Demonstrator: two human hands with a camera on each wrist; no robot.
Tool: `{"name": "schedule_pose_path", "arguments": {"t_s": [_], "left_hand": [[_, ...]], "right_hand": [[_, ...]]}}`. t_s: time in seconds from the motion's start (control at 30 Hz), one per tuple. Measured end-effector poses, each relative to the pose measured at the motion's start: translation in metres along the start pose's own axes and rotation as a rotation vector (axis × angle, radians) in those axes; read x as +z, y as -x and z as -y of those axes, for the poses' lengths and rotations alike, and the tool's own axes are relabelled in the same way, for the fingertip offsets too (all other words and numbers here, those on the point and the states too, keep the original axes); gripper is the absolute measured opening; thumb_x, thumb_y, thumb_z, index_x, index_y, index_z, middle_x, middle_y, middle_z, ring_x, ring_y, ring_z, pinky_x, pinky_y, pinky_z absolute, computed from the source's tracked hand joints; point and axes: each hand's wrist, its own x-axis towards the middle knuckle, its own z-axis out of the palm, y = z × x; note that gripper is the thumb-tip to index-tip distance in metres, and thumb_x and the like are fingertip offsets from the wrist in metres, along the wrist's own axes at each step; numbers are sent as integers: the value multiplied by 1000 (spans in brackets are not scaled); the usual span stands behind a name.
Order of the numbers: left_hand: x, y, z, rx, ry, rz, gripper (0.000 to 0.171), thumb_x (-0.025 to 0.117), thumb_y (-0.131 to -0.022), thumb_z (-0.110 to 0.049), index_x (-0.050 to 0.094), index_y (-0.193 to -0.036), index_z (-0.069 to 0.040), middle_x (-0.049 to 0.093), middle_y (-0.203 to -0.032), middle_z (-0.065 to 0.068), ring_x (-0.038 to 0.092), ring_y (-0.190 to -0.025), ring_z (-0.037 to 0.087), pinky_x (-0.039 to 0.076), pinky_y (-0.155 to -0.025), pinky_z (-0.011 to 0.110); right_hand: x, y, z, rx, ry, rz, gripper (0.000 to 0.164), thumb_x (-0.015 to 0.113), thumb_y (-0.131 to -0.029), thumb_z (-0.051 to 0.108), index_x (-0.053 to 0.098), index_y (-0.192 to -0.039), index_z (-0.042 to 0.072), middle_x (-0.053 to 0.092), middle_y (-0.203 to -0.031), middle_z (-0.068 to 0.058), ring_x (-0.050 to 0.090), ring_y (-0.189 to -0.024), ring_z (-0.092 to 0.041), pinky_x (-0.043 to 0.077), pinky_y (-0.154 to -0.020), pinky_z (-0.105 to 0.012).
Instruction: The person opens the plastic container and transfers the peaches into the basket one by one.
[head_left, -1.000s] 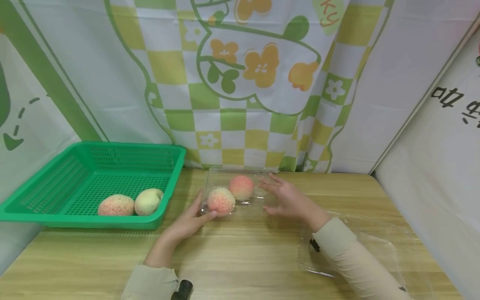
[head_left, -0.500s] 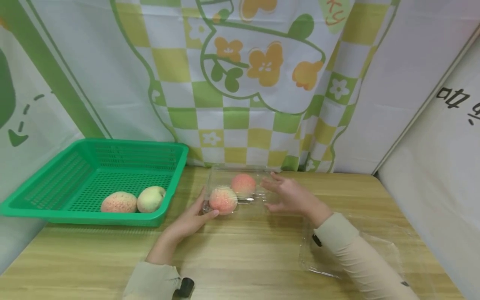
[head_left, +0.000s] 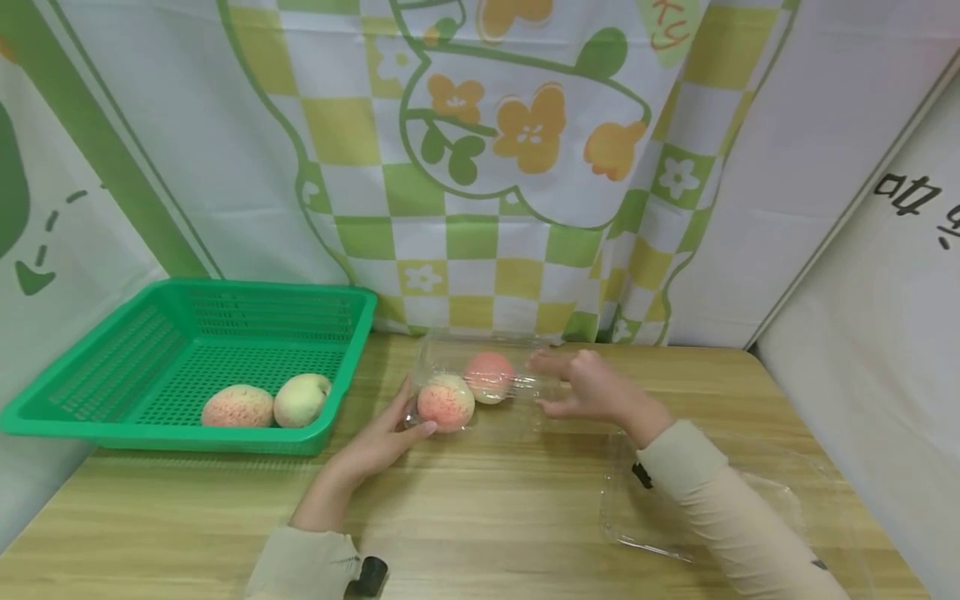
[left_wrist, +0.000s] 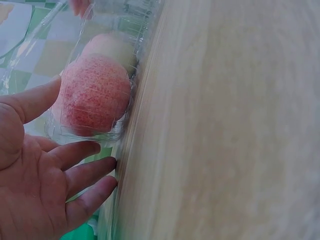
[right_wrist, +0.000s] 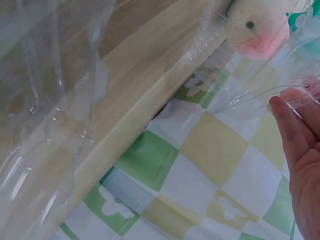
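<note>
A clear plastic clamshell box (head_left: 442,348) holds two pink-and-cream peaches, a front one (head_left: 446,403) at its left end and a rear one (head_left: 490,377) behind it to the right. My left hand (head_left: 381,442) is at the box's left end, thumb along the front and fingers on the far side. In the left wrist view those fingers (left_wrist: 82,175) look straight, just below the box end. My right hand (head_left: 596,388) pinches the transparent lid at the right end; its fingertips meet the lid edge in the right wrist view, below a peach (right_wrist: 257,30).
A green plastic basket (head_left: 172,438) stands at the left with two more peaches (head_left: 238,407) inside. Another clear plastic container (head_left: 637,543) lies under my right forearm. A checked cloth (head_left: 472,237) hangs behind the wooden table (head_left: 465,533).
My right hand has shifted slightly right, its fingers more bent, and the lid edge has come down across the rear peach. My left hand stays at the box's left end.
</note>
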Motion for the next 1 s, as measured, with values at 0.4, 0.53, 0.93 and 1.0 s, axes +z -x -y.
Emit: {"name": "schedule_pose_path", "arguments": {"t_s": [0.4,0.53,0.93,1.0], "left_hand": [[0,-1,1,-5,-10,-12,95,60,-100,-34,-10,-159,-8,19,-163,24,9,-153,40,13,-122,60],[0,0,0,9,-20,-20,95,60,-100,-34,-9,-159,-7,21,-162,24,12,-152,42,16,-121,60],[2,-4,1,32,3,-84,92,66,-97,-26,3,-158,2,29,-157,32,29,-145,49,31,-116,60],[2,-5,1,25,21,-101,91,67,-96,-24,6,-158,2,30,-156,33,32,-143,51,34,-114,60]], "right_hand": [[-5,-2,2,-15,-45,-86,46,80,-80,10,68,-123,-3,65,-127,-24,63,-121,-38,59,-88,-39],[-9,-4,1,20,-125,-94,42,78,-82,8,69,-122,-1,65,-127,-24,62,-121,-39,59,-87,-43],[-21,-20,-5,240,-397,-141,36,77,-87,12,70,-121,1,69,-124,-16,64,-119,-35,55,-95,-44],[-24,-24,-7,268,-420,-146,36,76,-88,13,70,-121,1,68,-126,-18,63,-121,-36,55,-96,-44]]}}
